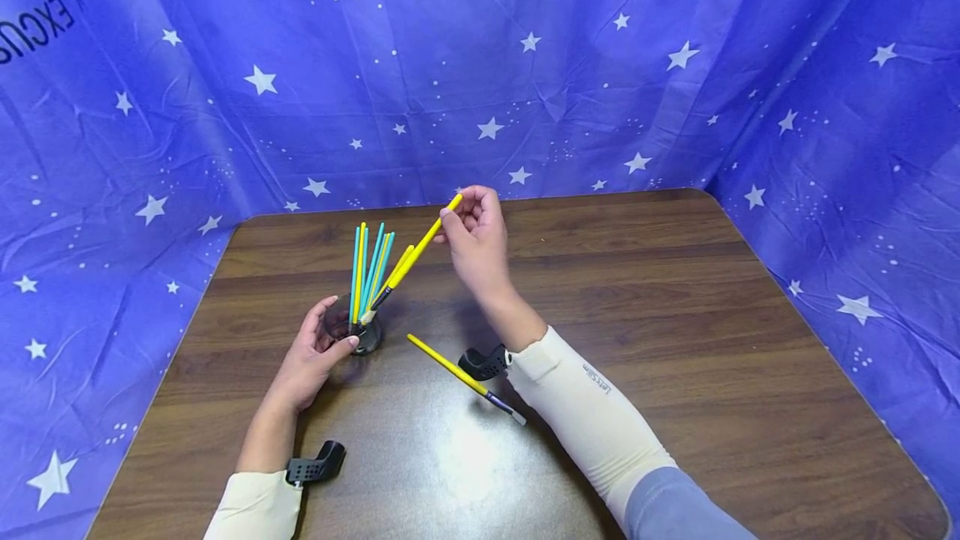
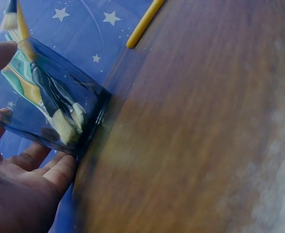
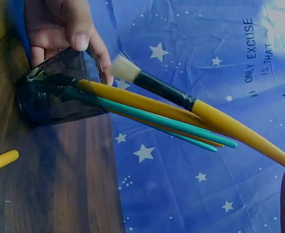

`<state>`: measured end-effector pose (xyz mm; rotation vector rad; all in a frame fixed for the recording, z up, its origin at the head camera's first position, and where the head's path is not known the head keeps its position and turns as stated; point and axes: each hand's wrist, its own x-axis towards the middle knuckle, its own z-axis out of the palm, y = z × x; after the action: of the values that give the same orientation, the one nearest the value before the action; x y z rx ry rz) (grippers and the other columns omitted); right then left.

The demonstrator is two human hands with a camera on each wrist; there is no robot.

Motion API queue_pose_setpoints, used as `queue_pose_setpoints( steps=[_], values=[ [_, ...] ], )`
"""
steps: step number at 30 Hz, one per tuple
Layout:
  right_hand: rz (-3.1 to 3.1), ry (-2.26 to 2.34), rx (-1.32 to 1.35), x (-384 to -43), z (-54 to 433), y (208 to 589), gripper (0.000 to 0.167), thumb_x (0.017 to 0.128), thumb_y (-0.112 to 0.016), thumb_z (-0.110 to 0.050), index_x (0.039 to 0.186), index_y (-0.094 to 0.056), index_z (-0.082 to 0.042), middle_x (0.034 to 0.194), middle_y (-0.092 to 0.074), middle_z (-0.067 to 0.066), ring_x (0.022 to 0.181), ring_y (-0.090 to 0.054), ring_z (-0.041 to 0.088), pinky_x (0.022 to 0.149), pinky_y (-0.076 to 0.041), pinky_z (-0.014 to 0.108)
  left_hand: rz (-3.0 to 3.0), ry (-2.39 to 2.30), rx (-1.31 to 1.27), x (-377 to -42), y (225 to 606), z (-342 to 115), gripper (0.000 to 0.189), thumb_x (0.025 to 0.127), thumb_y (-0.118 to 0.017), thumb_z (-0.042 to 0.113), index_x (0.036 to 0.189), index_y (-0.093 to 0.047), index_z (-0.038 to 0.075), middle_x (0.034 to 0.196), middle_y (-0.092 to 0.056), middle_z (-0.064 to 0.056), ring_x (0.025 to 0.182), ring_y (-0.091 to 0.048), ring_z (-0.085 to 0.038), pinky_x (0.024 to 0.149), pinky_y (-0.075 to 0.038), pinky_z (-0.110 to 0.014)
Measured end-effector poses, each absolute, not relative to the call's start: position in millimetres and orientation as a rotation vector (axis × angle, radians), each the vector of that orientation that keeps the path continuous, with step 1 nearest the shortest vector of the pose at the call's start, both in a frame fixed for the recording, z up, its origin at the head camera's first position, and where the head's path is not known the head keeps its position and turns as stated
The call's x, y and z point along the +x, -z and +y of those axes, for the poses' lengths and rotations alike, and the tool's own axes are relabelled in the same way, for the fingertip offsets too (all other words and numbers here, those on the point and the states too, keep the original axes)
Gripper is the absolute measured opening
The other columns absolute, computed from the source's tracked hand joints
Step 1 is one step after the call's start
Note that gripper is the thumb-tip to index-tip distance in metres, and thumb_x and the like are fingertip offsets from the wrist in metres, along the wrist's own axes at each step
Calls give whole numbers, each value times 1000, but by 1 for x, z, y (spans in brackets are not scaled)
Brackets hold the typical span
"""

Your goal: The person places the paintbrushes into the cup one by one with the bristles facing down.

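Observation:
A dark see-through glass (image 2: 91, 85) stands on the table, holding several yellow and teal paintbrushes (image 3: 161, 119) with bristles down. My left hand (image 1: 306, 361) grips this glass round its side, thumb toward the front. Between thumb and fingertips, my right hand (image 1: 480, 244) pinches a yellow paintbrush (image 3: 239, 131) near its handle end. That brush slants down to the left; its pale bristles are at the glass mouth, outside the glass in the right wrist view. Another yellow paintbrush (image 1: 450, 365) lies on the table, right of the glass and below my right hand.
The brown wooden table (image 1: 712, 340) has rounded far corners. Behind it and at both sides hangs a blue curtain (image 1: 420, 65) with white stars and lettering. Black camera mounts (image 1: 318, 463) sit on both wrists, the right one close above the lying brush.

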<state>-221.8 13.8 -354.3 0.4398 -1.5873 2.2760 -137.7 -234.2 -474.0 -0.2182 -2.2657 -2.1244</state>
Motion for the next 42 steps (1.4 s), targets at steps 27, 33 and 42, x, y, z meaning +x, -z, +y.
queue_pose_setpoints(
  steps=[27,33,42],
  values=[
    [-2054,-1959,640,-210,-26,394,23,92,-60,5,112,-49,2,94,-58,13,78,-59,19,67,-58,34,-2323,2101,-200,-140,473,-234,69,91,-60,-9,148,-21,-2,141,-40,-32,113,-53,-8,93,-43,-14],
    [-2124,-1948,676,-216,-24,395,28,94,-58,5,120,-50,2,95,-59,14,77,-62,32,67,-57,33,-2319,2094,-210,-140,474,-235,70,91,-59,-11,148,-21,-3,140,-40,-29,114,-52,-9,92,-43,-14],
    [-2238,-1893,656,-219,-17,405,31,91,-58,6,122,-54,6,101,-65,20,83,-63,19,74,-54,28,-2348,2083,-168,-139,473,-236,70,91,-60,-9,150,-23,0,140,-41,-28,114,-52,-9,92,-43,-13]
  ],
)
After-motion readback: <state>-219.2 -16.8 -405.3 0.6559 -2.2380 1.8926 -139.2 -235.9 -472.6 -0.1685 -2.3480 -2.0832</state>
